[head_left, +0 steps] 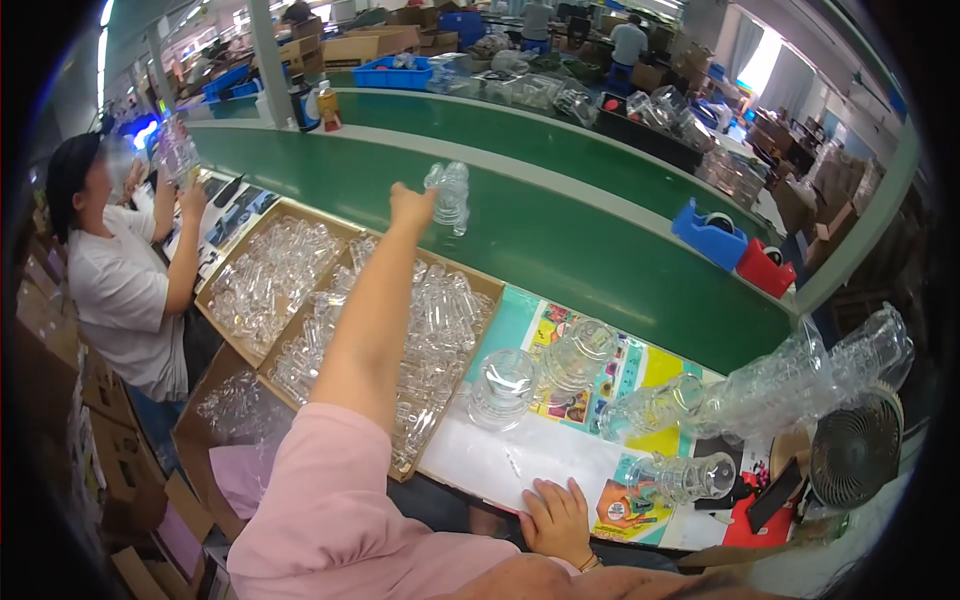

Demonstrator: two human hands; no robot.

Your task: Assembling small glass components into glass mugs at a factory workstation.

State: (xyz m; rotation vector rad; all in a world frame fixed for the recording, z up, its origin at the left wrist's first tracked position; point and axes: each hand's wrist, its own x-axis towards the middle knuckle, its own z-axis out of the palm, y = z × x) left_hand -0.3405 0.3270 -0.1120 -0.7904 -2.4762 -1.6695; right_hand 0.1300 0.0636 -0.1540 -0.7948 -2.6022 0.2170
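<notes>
My left arm reaches far out over the green conveyor belt. At its end my left hand (411,207) is closed at the near left side of a clear, ribbed, bottle-like plastic piece (452,196), which stands upright at the belt; the fingertips are partly hidden. My right hand (557,522) lies flat on the table's near edge with its fingers spread, holding nothing. Ahead of it is a white sheet (520,455) with a small clear sliver on it. Clear round plastic pieces (503,388) stand beyond the sheet, and a clear ribbed piece (690,477) lies to the right.
Two shallow cardboard trays (497,300) of small clear parts lie beneath my left arm. Long stacks of clear plastic pieces (770,385) and a black fan (856,455) stand right. Blue (708,236) and red tape dispensers (765,266) sit beyond the belt (600,285). A co-worker (125,280) works at left.
</notes>
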